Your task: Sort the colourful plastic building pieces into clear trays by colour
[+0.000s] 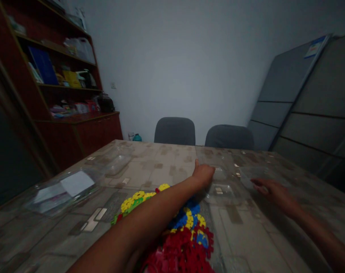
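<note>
My left hand [203, 176] reaches across the pile of toy pieces, thumb raised apart from the fingers. Its fingertips are close to a clear plastic tray [222, 194] and a smaller clear piece behind it; the fingers are partly hidden. On the right, my right hand [267, 189] has its fingers closed at the near edge of a clear plastic container [253, 173]. Beneath my left forearm lies a heap of gear-shaped building pieces: yellow ones [138, 195], blue ones [181, 220] and red ones [186, 250], with some green at the left side.
A clear plastic package with white papers [77, 183] lies on the left of the patterned table [172, 161]. Another clear tray [118, 164] sits behind it. Two grey chairs [174, 131] stand at the far edge, a red-brown shelf unit [84, 132] at back left.
</note>
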A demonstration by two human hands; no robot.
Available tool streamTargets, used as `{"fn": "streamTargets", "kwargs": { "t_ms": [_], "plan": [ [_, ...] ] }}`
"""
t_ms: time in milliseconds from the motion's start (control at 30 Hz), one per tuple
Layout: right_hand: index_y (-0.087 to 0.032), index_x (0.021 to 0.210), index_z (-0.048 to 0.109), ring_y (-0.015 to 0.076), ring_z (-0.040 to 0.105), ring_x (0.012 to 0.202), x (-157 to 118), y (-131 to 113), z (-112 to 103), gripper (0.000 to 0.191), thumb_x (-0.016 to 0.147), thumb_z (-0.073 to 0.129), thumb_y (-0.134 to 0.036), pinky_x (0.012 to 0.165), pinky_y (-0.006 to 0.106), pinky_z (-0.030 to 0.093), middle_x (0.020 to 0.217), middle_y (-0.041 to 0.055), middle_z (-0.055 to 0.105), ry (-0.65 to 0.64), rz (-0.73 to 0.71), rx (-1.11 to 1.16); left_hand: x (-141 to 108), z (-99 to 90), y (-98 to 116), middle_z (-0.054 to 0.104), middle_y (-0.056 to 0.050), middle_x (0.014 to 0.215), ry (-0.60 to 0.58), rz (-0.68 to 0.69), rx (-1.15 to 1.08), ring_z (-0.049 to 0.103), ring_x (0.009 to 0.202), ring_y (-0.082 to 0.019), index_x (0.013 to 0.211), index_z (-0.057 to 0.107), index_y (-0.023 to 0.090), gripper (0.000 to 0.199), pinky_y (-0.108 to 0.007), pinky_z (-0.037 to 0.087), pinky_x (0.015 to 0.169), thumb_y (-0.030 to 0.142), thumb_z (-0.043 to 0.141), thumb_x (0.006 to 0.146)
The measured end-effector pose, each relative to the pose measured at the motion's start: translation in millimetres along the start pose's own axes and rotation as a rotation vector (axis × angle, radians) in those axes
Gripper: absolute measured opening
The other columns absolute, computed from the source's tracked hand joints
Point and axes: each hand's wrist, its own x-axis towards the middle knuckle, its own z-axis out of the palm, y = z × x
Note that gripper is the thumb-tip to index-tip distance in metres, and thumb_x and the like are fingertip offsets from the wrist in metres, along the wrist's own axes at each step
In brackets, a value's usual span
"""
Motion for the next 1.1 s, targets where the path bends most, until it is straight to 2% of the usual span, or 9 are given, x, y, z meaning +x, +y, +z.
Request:
{"fn": "streamTargets", "kwargs": {
  "t_ms": [100, 233, 367, 567, 700, 833, 967, 1033, 1100],
  "plan": [
    [-0.024, 0.101, 0.077, 0.0371, 0.076, 0.092, -5, -3, 0, 0.044, 0.085, 0.047, -0.053, 0.082, 0.053, 0.059, 0.1, 0.0124, 0.081, -0.022, -0.044, 0.031, -3, 2.3, 8, 0.067, -0.01, 0.123, -0.032, -0.036, 0.007, 0.067, 0.109, -0.026, 0.121, 0.066, 0.015, 0.026, -0.048, 0.057, 0.094, 0.032, 0.065, 0.101],
    [-0.024, 0.101, 0.077, 0.036, 0.077, 0.092, -18, -10, -4, 0.043, 0.088, 0.047, -0.053, 0.083, 0.05, 0.06, 0.102, 0.0127, 0.08, -0.033, -0.07, 0.055, -11, 2.3, 26, 0.074, -0.009, 0.112, -0.053, -0.003, -0.01, 0.068, 0.11, -0.026, 0.111, 0.071, 0.015, 0.015, -0.05, 0.051, 0.102, 0.02, 0.06, 0.101],
    [-0.023, 0.102, 0.077, 0.035, 0.077, 0.092, -30, -18, -7, 0.042, 0.088, 0.047, -0.049, 0.083, 0.049, 0.061, 0.103, 0.0124, 0.08, -0.041, -0.077, 0.064, -19, 2.4, 38, 0.077, -0.012, 0.11, -0.045, 0.044, -0.034, 0.069, 0.112, -0.029, 0.11, 0.073, 0.015, 0.023, -0.053, 0.042, 0.11, 0.011, 0.055, 0.096],
    [-0.021, 0.104, 0.076, 0.0375, 0.077, 0.092, -32, -32, 0, 0.045, 0.089, 0.044, -0.048, 0.083, 0.053, 0.061, 0.102, 0.015, 0.08, -0.023, -0.068, 0.077, -28, 7.0, 36, 0.078, -0.01, 0.113, -0.028, 0.049, -0.069, 0.069, 0.114, -0.03, 0.109, 0.074, 0.02, 0.021, -0.057, 0.034, 0.116, 0.015, 0.059, 0.095],
    [-0.021, 0.104, 0.076, 0.0376, 0.076, 0.094, -29, -40, 0, 0.046, 0.09, 0.044, -0.05, 0.086, 0.053, 0.06, 0.105, 0.0146, 0.08, -0.01, -0.054, 0.087, -33, 3.2, 29, 0.076, -0.011, 0.122, 0.009, 0.037, -0.12, 0.067, 0.12, -0.03, 0.123, 0.069, 0.019, 0.027, -0.059, 0.031, 0.118, 0.023, 0.063, 0.097],
    [-0.016, 0.122, 0.071, 0.0385, 0.074, 0.102, -30, -40, -1, 0.057, 0.092, 0.043, -0.056, 0.09, 0.054, 0.059, 0.111, 0.0174, 0.078, 0.044, -0.015, 0.091, -46, -17.7, 5, 0.071, -0.008, 0.133, 0.076, 0.002, -0.163, 0.063, 0.127, -0.027, 0.13, 0.066, 0.021, 0.032, -0.053, 0.033, 0.119, 0.027, 0.065, 0.098],
    [-0.013, 0.148, 0.052, 0.0354, 0.075, 0.102, -33, -42, 9, 0.069, 0.095, 0.043, -0.057, 0.091, 0.052, 0.058, 0.12, 0.0178, 0.075, 0.044, -0.008, 0.099, -77, -51.1, -46, 0.073, -0.01, 0.13, 0.156, -0.096, -0.151, 0.067, 0.121, -0.026, 0.124, 0.07, 0.017, 0.029, -0.041, 0.046, 0.109, 0.018, 0.062, 0.096],
    [-0.016, 0.148, 0.054, 0.0349, 0.074, 0.105, -33, -44, 16, 0.068, 0.095, 0.045, -0.057, 0.092, 0.051, 0.058, 0.127, 0.0172, 0.072, 0.022, -0.026, 0.09, -102, -66.3, -75, 0.075, -0.008, 0.123, 0.181, -0.137, -0.136, 0.069, 0.115, -0.025, 0.119, 0.072, 0.019, 0.029, -0.037, 0.05, 0.103, 0.013, 0.058, 0.094],
    [-0.017, 0.14, 0.062, 0.0356, 0.073, 0.108, -31, -47, 22, 0.062, 0.094, 0.047, -0.056, 0.094, 0.051, 0.058, 0.129, 0.0166, 0.071, 0.015, -0.059, 0.083, -131, -75.6, -96, 0.077, -0.007, 0.117, 0.195, -0.165, -0.125, 0.07, 0.113, -0.024, 0.116, 0.072, 0.019, 0.032, -0.036, 0.051, 0.101, 0.007, 0.053, 0.093]
  ]
}}
